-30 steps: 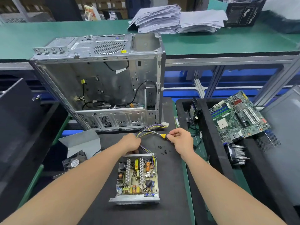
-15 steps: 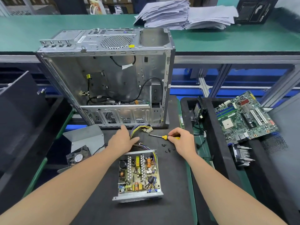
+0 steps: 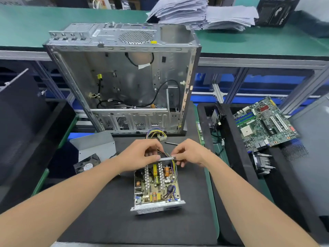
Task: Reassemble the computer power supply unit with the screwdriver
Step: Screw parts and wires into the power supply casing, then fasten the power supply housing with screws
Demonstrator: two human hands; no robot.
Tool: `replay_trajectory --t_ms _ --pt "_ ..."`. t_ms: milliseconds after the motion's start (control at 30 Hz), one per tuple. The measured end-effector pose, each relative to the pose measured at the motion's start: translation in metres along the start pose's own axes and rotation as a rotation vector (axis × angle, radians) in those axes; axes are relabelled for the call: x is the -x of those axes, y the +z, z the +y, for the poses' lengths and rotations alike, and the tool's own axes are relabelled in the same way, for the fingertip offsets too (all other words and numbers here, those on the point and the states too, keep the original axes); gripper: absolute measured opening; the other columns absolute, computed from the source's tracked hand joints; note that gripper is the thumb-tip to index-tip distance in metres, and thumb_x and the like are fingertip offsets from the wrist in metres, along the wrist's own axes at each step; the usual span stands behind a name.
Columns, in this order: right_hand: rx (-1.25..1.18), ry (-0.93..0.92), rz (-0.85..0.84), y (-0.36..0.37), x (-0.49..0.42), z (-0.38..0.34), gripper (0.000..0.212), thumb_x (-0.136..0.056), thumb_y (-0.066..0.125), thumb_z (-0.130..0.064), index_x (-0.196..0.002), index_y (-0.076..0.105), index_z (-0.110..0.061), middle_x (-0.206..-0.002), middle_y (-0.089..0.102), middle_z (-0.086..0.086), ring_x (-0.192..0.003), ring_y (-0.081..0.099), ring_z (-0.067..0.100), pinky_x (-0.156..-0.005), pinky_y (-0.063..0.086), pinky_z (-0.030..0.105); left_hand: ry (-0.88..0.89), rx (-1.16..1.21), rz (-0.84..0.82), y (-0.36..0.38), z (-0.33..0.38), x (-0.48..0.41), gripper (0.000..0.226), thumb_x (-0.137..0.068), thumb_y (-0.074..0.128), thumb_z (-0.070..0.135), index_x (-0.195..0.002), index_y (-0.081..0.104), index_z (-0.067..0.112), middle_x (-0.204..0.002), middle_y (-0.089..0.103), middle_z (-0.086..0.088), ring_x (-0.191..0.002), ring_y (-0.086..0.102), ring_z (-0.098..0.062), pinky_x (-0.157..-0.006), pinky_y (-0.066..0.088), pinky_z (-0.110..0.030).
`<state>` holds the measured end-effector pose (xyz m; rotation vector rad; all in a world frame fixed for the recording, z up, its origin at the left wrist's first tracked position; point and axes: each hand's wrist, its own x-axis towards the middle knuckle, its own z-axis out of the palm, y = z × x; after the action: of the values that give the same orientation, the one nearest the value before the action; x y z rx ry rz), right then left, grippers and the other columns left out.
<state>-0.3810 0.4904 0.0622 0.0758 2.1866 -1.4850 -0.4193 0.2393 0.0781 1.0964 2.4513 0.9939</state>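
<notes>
— What does the head camera give you?
— I see a black mat (image 3: 124,220) at six o'clock, the power supply unit (image 3: 156,186) open on it, board up; the left hand (image 3: 142,154) curls its fingers on the far rim; the right hand (image 3: 191,154) pinches that rim's right corner; the screwdriver (image 3: 171,143) lies on the mat just beyond.
— And the room?
— An open computer case (image 3: 124,77) at twelve o'clock; behind it a green bench (image 3: 53,24) with paper stacks (image 3: 195,13); motherboard (image 3: 265,122) at three o'clock, fan (image 3: 87,165) at nine.
</notes>
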Motion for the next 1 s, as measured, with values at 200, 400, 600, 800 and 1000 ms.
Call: replay_trajectory --t_ms 200,400,600,800,1000 --pt "-0.054 0.094 -0.128 -0.004 -0.003 -0.020 0.024 -0.107 0.060 -0.014 -0.091 0.074 -0.002 -0.076 0.065 0.011 -0.069 0.060 0.019 -0.062 0.054 0.024 -0.023 0.010 -0.016 0.006 -0.005 0.002 0.007 -0.096 0.069 0.032 -0.101 0.073 0.034 -0.098 0.071 0.021 -0.096 0.063 0.001 -0.081 0.046 -0.016" --pt "0.234 0.118 -0.029 0.003 -0.013 -0.036 0.021 -0.089 0.085 -0.036 -0.078 0.083 -0.018 -0.069 0.056 0.010 -0.066 0.045 0.027 -0.063 0.038 0.038 -0.160 0.111 0.009 0.009 -0.012 0.001 0.005 -0.092 0.074 0.041 -0.094 0.078 0.039 -0.086 0.072 0.023 -0.085 0.065 0.002 -0.074 0.049 -0.020" --pt "0.346 0.081 0.078 0.017 -0.024 -0.035 0.031 -0.089 0.085 -0.034 -0.061 0.076 -0.027 -0.050 0.051 -0.008 -0.050 0.038 0.013 -0.055 0.035 0.028 -0.179 0.191 0.014 0.009 -0.013 0.001 0.004 -0.091 0.076 0.038 -0.093 0.079 0.039 -0.085 0.074 0.017 -0.082 0.068 -0.004 -0.077 0.056 -0.030" --pt "0.337 0.120 0.119 0.020 -0.020 -0.036 0.023 -0.085 0.086 -0.040 -0.068 0.080 -0.027 -0.060 0.059 -0.002 -0.052 0.047 0.014 -0.054 0.045 0.028 -0.179 0.274 -0.024 0.009 -0.017 0.003 0.006 -0.093 0.074 0.039 -0.096 0.079 0.038 -0.103 0.076 0.018 -0.098 0.069 -0.002 -0.093 0.054 -0.035" --pt "0.249 0.070 0.156 0.018 -0.016 -0.032 0.015 -0.080 0.092 -0.043 -0.073 0.081 -0.034 -0.056 0.063 -0.016 -0.052 0.055 0.004 -0.051 0.050 0.020 -0.209 0.253 -0.061 -0.001 -0.020 0.005 0.021 -0.090 0.065 0.061 -0.094 0.076 0.044 -0.093 0.076 0.015 -0.090 0.069 -0.008 -0.087 0.056 -0.040"
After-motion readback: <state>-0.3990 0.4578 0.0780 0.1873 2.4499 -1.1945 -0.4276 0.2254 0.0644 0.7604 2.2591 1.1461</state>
